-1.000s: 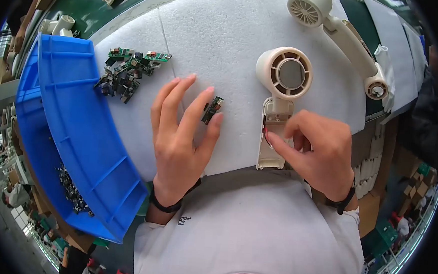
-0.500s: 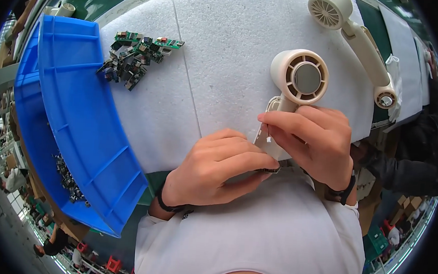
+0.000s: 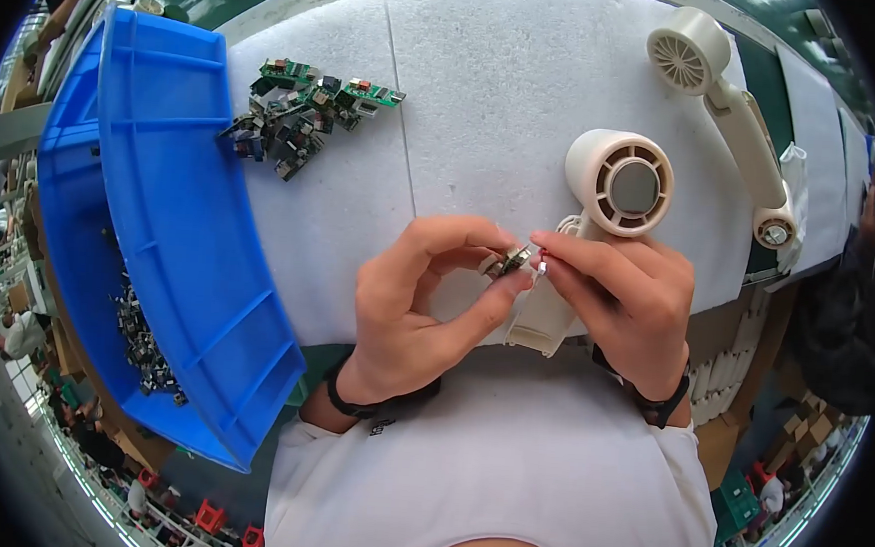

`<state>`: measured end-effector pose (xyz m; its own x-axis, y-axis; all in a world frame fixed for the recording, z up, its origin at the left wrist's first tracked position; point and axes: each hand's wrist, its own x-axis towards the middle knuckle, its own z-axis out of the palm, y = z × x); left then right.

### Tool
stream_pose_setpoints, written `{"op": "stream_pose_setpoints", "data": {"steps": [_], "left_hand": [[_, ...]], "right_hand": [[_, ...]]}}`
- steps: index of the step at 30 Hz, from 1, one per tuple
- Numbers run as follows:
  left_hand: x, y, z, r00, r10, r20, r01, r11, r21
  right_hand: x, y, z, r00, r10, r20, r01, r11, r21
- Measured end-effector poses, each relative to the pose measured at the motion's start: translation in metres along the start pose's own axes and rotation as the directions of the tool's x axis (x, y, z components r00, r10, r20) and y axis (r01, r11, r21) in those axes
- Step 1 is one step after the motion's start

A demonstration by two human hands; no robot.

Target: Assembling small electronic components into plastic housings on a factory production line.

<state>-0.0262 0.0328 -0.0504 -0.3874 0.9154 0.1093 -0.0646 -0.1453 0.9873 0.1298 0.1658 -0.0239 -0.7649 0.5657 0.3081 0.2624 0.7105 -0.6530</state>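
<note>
Small dark lettering (image 3: 380, 427) marked the front of my white shirt (image 3: 506, 458), too small for me to read. At my left stood a blue bin (image 3: 163, 176) with ribbed walls, a heap of small dark parts (image 3: 148, 346) lying down inside it; just beside it, on the white foam sheet (image 3: 488, 96), lay a loose pile of green and black circuit boards (image 3: 302, 115). My left hand (image 3: 421, 298) was half curled, its thumb and fingertips pinching one small board (image 3: 511, 261). My right hand (image 3: 641, 296) was nearly closed, thumb and forefinger gripping a white connector (image 3: 542, 267) with a red wire, close by the board; whether the two touched I couldn't tell. Below my fingers lay the beige handheld fan (image 3: 618, 184), its handle shell (image 3: 543, 320) partly hidden by my right hand. A second beige fan (image 3: 690, 50) rested at the upper right.
</note>
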Motion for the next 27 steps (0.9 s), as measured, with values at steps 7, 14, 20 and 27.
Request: {"op": "stream_pose_setpoints", "data": {"steps": [7,14,20,27], "left_hand": [[-0.007,0.008,0.012,0.999,0.019,-0.046,-0.014,0.994,0.107],[0.004,0.004,0.017,0.974,0.197,0.109,-0.212,0.966,0.146],[0.008,0.009,0.016,0.894,0.317,0.317,-0.322,0.946,-0.038],[-0.007,0.004,0.008,0.942,0.264,0.209,-0.259,0.964,-0.051]], "right_hand": [[-0.013,-0.009,-0.001,0.999,0.011,0.045,-0.009,0.999,-0.04],[-0.012,-0.005,0.005,0.999,0.036,0.015,-0.036,0.999,-0.013],[-0.015,-0.004,0.004,1.0,0.023,-0.005,-0.023,0.998,0.053],[-0.013,-0.008,0.005,0.998,0.056,0.005,-0.056,0.997,0.051]]}}
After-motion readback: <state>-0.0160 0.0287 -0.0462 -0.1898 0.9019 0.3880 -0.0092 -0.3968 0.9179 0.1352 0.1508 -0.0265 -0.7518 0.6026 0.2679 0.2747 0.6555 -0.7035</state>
